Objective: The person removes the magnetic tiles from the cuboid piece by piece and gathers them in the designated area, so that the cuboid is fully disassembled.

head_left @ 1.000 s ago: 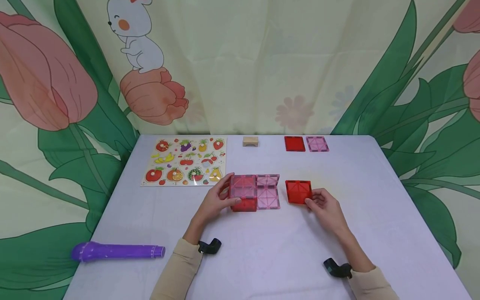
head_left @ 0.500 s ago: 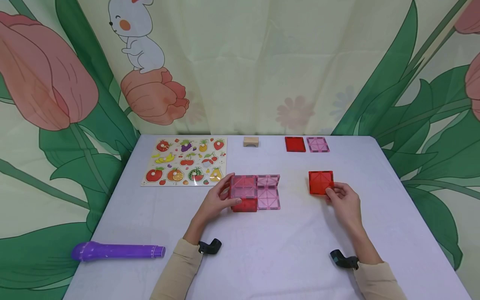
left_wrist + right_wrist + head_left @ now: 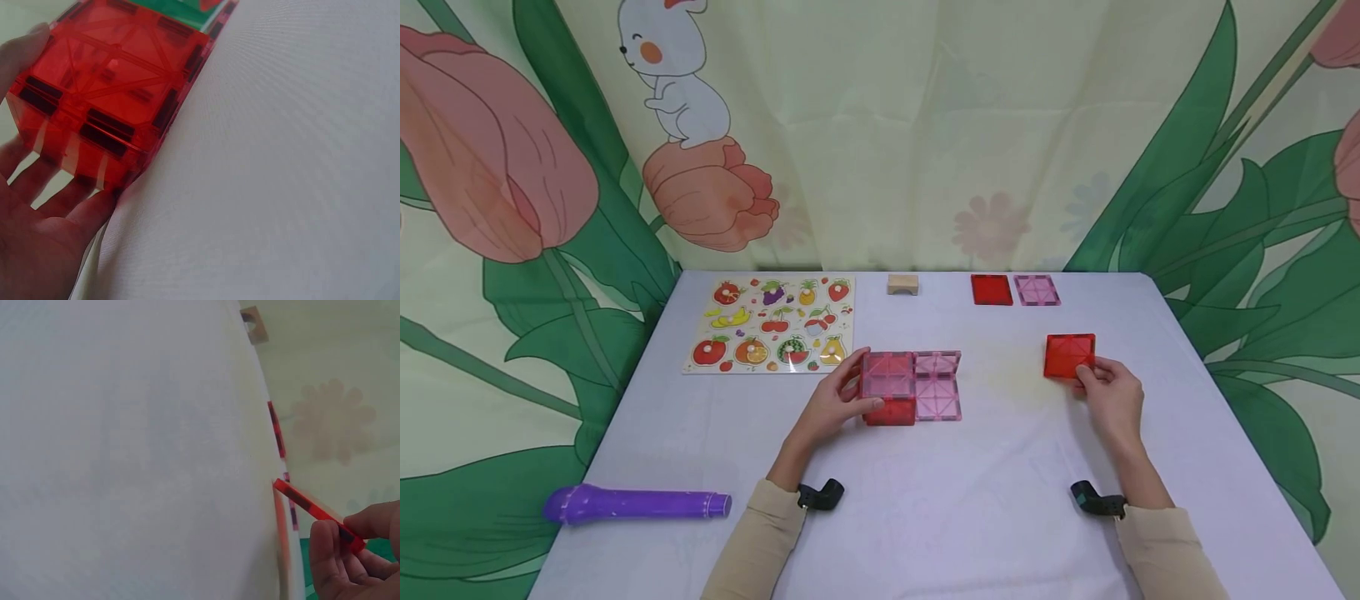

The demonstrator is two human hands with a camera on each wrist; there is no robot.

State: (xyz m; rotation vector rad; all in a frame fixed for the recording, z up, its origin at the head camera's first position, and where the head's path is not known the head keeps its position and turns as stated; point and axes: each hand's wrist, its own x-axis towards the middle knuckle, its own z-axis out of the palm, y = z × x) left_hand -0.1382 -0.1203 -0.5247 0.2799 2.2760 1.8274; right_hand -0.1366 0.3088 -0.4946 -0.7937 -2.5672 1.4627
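Observation:
A cube of red and pink magnetic tiles [image 3: 888, 377] sits on the table in the head view. My left hand [image 3: 831, 396] grips it from the left, thumb at the front and fingers along its side. Its red walls [image 3: 112, 75] fill the upper left of the left wrist view. Joined to its right are a flat pink tile [image 3: 937, 402] and an upright pink tile [image 3: 937, 362] behind that. Off to the right, my right hand [image 3: 1112, 404] pinches a red magnetic tile [image 3: 1066, 356] by its lower right corner; the right wrist view shows this tile [image 3: 312, 508] edge-on.
At the table's back edge lie another red tile [image 3: 992, 290] and a pink tile [image 3: 1037, 291]. A small wooden block [image 3: 902, 285] stands left of them. A fruit puzzle board [image 3: 760, 346] lies at back left, a purple microphone [image 3: 640, 505] at front left.
My right hand has carried the red tile away from the cube, to the right and slightly toward the back. The left hand and the cube have stayed in place.

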